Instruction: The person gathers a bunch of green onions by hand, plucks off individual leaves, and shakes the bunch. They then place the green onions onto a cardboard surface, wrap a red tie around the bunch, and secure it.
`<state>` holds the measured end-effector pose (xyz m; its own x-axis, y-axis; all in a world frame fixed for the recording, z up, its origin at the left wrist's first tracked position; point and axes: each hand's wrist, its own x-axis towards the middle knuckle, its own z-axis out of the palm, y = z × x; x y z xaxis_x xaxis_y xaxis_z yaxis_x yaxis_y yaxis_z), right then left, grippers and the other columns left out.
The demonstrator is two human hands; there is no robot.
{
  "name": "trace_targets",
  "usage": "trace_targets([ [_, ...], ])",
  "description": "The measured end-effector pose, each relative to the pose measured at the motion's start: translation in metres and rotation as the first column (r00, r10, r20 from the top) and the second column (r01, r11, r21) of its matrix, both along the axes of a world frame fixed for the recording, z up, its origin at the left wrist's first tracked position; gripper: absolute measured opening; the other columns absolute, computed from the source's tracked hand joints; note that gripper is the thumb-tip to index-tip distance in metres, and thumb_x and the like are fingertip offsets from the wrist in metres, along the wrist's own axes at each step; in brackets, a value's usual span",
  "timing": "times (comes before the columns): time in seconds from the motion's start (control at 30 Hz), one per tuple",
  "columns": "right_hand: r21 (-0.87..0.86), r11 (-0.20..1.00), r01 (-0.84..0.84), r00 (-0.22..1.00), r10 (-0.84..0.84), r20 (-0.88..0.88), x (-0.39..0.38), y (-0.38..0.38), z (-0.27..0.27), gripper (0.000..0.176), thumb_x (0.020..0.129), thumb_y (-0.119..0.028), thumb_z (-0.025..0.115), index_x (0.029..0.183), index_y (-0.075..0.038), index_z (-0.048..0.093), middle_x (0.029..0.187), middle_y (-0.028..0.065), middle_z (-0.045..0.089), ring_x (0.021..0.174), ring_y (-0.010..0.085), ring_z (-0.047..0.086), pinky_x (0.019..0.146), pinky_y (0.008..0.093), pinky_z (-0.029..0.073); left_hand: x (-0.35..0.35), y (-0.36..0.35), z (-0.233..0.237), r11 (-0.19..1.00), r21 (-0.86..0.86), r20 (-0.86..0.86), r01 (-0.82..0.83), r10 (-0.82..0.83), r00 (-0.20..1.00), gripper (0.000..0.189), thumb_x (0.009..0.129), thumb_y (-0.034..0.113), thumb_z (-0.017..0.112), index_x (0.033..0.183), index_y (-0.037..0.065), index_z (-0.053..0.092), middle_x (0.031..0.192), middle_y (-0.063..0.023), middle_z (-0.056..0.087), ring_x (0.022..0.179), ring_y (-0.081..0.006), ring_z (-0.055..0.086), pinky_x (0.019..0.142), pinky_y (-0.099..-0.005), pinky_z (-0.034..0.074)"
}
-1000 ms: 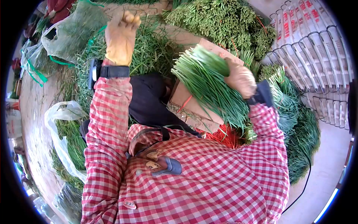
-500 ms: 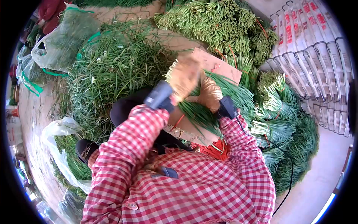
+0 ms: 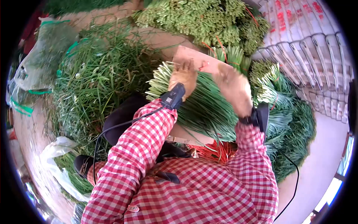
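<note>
A thick bunch of green chives [image 3: 209, 106] lies across a flat board [image 3: 195, 58], pale stem ends to the left and leaves trailing right. My left hand [image 3: 184, 80], in a tan glove, rests over the bunch close to the pale ends, its fingers stretched across the stems toward the board. At the right side of the bunch, over the leaves and the board's corner, is my right hand [image 3: 236, 91], gloved too. Motion smears its fingers. Red ties [image 3: 212, 151] lie in a heap just below the board, close to my body.
Loose green stalks [image 3: 100, 71] are heaped on the left, beside a plastic bag [image 3: 46, 56]. Tied bunches [image 3: 201, 20] are piled beyond the board, with more chives [image 3: 294, 115] stacked at right. White crates [image 3: 298, 56] stand at far right. A black cable [image 3: 123, 122] runs along my left sleeve.
My right hand has moved right, away from my left hand. The bunch between them shows wider across the board, and the red tie seen near its lower side is out of sight.
</note>
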<state>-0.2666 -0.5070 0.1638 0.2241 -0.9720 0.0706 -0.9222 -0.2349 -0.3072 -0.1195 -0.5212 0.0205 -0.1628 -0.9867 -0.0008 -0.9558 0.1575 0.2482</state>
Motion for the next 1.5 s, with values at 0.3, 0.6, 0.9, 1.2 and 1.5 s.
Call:
trace_targets([
  [0.3, 0.341, 0.94, 0.005, 0.969, 0.08, -0.233, 0.029, -0.071, -0.037, 0.032, 0.084, -0.033, 0.056, 0.093, -0.003, 0.065, 0.079, 0.018, 0.065, 0.07, 0.0309, 0.064, 0.065, 0.0415, 0.05, 0.007, 0.008, 0.015, 0.997, -0.068, -0.097, 0.041, -0.048, 0.994, 0.032, 0.093, 0.031, 0.042, 0.102, 0.008, 0.062, 0.105, -0.0147, 0.063, 0.104, -0.0312, 0.056, 0.1, -0.0479, 0.033],
  [0.6, 0.044, 0.992, -0.114, 0.974, 0.103, 0.201, 0.065, -0.088, -0.122, 0.028, 0.083, -0.032, 0.059, 0.093, -0.007, 0.066, 0.084, 0.0178, 0.065, 0.073, 0.0347, 0.062, 0.067, 0.0384, 0.049, 0.007, 0.011, 0.024, 0.998, 0.003, -0.075, 0.057, -0.056, 0.996, 0.025, 0.081, 0.027, 0.053, 0.084, 0.009, 0.069, 0.082, -0.0129, 0.068, 0.082, -0.0306, 0.065, 0.082, -0.0421, 0.046],
  [0.9, 0.396, 0.915, 0.076, 0.662, -0.344, 0.666, 0.047, -0.089, -0.166, 0.033, 0.086, -0.034, 0.064, 0.095, -0.002, 0.065, 0.08, 0.0153, 0.068, 0.066, 0.0203, 0.064, 0.063, 0.0326, 0.049, 0.083, 0.046, 0.072, 0.803, -0.584, -0.154, 0.117, -0.252, 0.955, 0.016, 0.079, 0.014, 0.067, 0.091, 0.008, 0.06, 0.085, -0.0066, 0.06, 0.07, -0.025, 0.059, 0.06, -0.0341, 0.049],
  [1.2, 0.463, 0.883, -0.072, 0.705, -0.284, 0.65, 0.037, -0.099, -0.186, 0.024, 0.085, -0.02, 0.066, 0.095, 0.001, 0.065, 0.08, 0.0087, 0.069, 0.067, 0.0126, 0.062, 0.063, 0.0266, 0.048, 0.075, 0.113, 0.025, 0.493, 0.233, -0.295, 0.839, -0.786, 0.544, 0.04, 0.092, 0.033, 0.046, 0.12, 0.006, 0.055, 0.098, -0.0158, 0.064, 0.084, -0.0321, 0.065, 0.069, -0.0385, 0.054],
  [1.5, 0.559, 0.816, -0.146, 0.393, -0.471, 0.79, 0.041, -0.08, -0.15, 0.017, 0.088, -0.011, 0.063, 0.094, 0.005, 0.063, 0.084, 0.0101, 0.069, 0.069, 0.0143, 0.064, 0.065, 0.0247, 0.051, 0.065, 0.125, 0.002, 0.64, 0.418, -0.253, 0.644, -0.599, 0.76, 0.037, 0.089, 0.034, 0.05, 0.088, 0.0, 0.064, 0.074, -0.0172, 0.065, 0.063, -0.0322, 0.065, 0.051, -0.0444, 0.052],
])
